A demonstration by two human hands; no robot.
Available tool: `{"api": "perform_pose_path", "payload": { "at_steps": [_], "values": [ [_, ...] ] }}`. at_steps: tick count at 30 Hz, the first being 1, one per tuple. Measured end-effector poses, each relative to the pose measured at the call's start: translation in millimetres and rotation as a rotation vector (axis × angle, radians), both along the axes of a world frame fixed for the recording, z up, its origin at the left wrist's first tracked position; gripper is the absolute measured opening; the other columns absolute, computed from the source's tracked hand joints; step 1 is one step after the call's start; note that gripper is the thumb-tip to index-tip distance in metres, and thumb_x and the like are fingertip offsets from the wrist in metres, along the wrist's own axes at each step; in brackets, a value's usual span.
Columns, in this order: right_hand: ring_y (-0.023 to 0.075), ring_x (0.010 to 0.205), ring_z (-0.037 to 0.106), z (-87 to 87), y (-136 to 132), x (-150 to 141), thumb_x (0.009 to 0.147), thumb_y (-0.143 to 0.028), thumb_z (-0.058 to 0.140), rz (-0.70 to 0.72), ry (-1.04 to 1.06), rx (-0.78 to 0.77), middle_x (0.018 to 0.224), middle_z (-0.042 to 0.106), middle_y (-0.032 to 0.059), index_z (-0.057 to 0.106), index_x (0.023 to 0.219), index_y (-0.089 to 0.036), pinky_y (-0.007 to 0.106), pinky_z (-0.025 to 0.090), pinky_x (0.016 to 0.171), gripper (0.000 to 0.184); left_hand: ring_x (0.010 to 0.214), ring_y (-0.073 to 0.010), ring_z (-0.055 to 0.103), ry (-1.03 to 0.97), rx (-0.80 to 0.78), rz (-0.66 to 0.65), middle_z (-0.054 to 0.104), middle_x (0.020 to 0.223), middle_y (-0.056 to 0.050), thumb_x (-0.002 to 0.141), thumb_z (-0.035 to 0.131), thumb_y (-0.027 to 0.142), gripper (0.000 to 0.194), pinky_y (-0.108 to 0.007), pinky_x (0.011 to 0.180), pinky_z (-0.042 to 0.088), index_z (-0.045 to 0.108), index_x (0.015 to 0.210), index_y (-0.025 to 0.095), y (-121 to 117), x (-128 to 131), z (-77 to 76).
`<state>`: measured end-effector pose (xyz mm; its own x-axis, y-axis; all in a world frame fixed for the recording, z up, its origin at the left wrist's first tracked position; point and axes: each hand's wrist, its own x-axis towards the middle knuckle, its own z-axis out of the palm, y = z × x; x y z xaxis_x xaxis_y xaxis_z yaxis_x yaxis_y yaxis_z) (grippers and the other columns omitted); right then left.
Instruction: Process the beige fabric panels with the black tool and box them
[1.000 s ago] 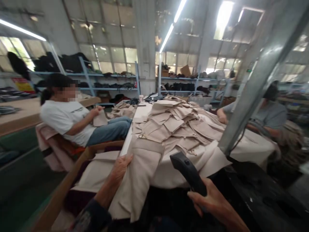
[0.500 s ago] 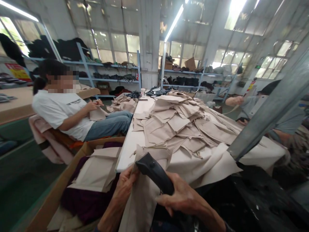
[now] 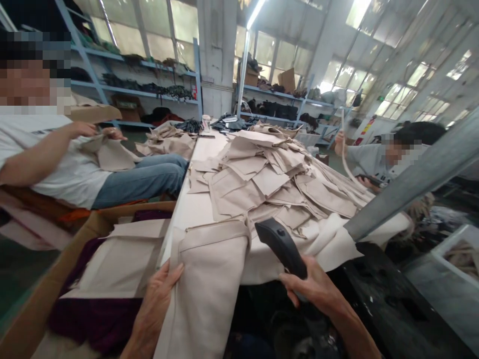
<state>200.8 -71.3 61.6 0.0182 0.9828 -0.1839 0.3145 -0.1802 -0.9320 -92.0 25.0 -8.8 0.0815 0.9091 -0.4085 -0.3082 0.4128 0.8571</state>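
The left hand (image 3: pixel 159 294) pinches a beige piece (image 3: pixel 211 271) at the edge of the surface (image 3: pixel 204 147), its right hand (image 3: pixel 312 284) gripping a black tool (image 3: pixel 282 244); shelves (image 3: pixel 149 92) line the windowed room

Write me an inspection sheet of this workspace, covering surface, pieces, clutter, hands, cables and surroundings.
Surface: white table, slanting metal post at right.
Pieces: beige fabric piece; black handheld tool.
Clutter: heaped beige pieces on table; more in cardboard box.
Hands: left hand grips the fabric piece, right hand the tool.
Cables: nothing clearly seen.
Surroundings: seated person left, another person right; loaded shelves behind.
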Motion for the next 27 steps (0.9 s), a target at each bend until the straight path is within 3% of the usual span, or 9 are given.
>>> {"api": "perform_pose_path", "payload": {
  "at_steps": [4,9,13,17,19,21,24,25,27],
  "values": [
    [0.0065,0.035,0.042,-20.2,-7.1,-9.7,0.076,-0.023,0.062,0.074,0.091,-0.125,0.043,0.053,-0.0077,0.054,0.090,-0.015,0.016,0.032,0.039,0.019,0.077,-0.0224,0.070,0.013,0.012,-0.026,0.076,0.083,-0.003,0.063,0.077,0.034,0.062,-0.023,0.061,0.055,0.060,0.120,0.017,6.9,5.8,-8.2],
    [0.0082,0.036,0.047,-42.3,23.1,-19.1,0.073,-0.024,0.061,0.032,0.151,-0.193,0.046,0.055,-0.0059,0.053,0.082,-0.015,0.017,0.036,0.037,0.015,0.079,-0.0252,0.070,-0.020,-0.042,-0.045,0.076,0.086,-0.004,0.060,0.080,0.036,0.071,-0.026,0.060,0.056,0.057,0.125,0.018,3.7,8.1,-19.0],
    [0.0072,0.036,0.045,-39.5,54.6,-22.6,0.074,-0.026,0.060,0.017,0.104,-0.141,0.044,0.052,-0.0065,0.049,0.074,-0.016,0.016,0.036,0.038,0.014,0.076,-0.0260,0.070,-0.096,-0.073,0.040,0.075,0.082,-0.004,0.054,0.083,0.033,0.077,-0.031,0.066,0.056,0.056,0.124,0.017,-3.9,23.7,-27.5],
    [0.0071,0.037,0.045,-27.5,72.2,-21.5,0.075,-0.027,0.059,0.045,0.064,-0.089,0.046,0.052,-0.0065,0.051,0.076,-0.016,0.016,0.036,0.037,0.014,0.076,-0.0267,0.069,-0.013,-0.057,0.120,0.074,0.075,-0.001,0.053,0.080,0.036,0.064,-0.032,0.066,0.055,0.062,0.111,0.017,-8.1,27.9,-33.0],
    [0.0075,0.039,0.046,-24.3,75.1,-18.6,0.075,-0.025,0.059,0.053,0.042,-0.057,0.047,0.053,-0.0069,0.052,0.082,-0.016,0.016,0.037,0.038,0.014,0.079,-0.0292,0.068,0.162,-0.015,0.068,0.073,0.073,-0.002,0.056,0.076,0.040,0.051,-0.034,0.068,0.054,0.064,0.101,0.019,-6.7,17.1,-31.5],
    [0.0074,0.040,0.047,-25.3,76.1,-15.1,0.075,-0.023,0.059,0.055,0.018,-0.037,0.047,0.052,-0.0076,0.051,0.086,-0.016,0.016,0.037,0.039,0.016,0.084,-0.0337,0.066,0.522,0.059,0.007,0.071,0.076,-0.005,0.061,0.071,0.044,0.044,-0.039,0.072,0.052,0.065,0.097,0.020,-1.2,1.1,-23.9],
    [0.0075,0.039,0.047,-33.6,77.7,-11.3,0.075,-0.022,0.058,0.035,0.015,-0.044,0.046,0.052,-0.0077,0.050,0.085,-0.016,0.016,0.036,0.038,0.015,0.106,-0.0430,0.056,1.171,0.357,0.087,0.064,0.110,-0.016,0.075,0.056,0.048,0.055,-0.052,0.084,0.046,0.054,0.120,0.018,17.5,-12.7,-0.3],
    [0.0077,0.038,0.047,-37.2,78.4,-11.0,0.075,-0.023,0.058,0.023,0.024,-0.042,0.047,0.052,-0.0077,0.049,0.085,-0.016,0.016,0.037,0.038,0.014,0.114,-0.0443,0.050,1.273,0.514,0.108,0.057,0.122,-0.020,0.078,0.051,0.047,0.058,-0.055,0.090,0.042,0.048,0.127,0.016,26.9,-10.3,9.2],
    [0.0081,0.038,0.047,-43.9,79.6,-11.8,0.076,-0.024,0.057,0.014,0.042,-0.030,0.047,0.051,-0.0078,0.048,0.084,-0.017,0.017,0.038,0.039,0.014,0.120,-0.0423,0.046,1.199,0.799,0.002,0.053,0.127,-0.022,0.078,0.053,0.046,0.055,-0.053,0.099,0.035,0.051,0.123,0.014,49.7,6.7,26.4]
  ]
}}
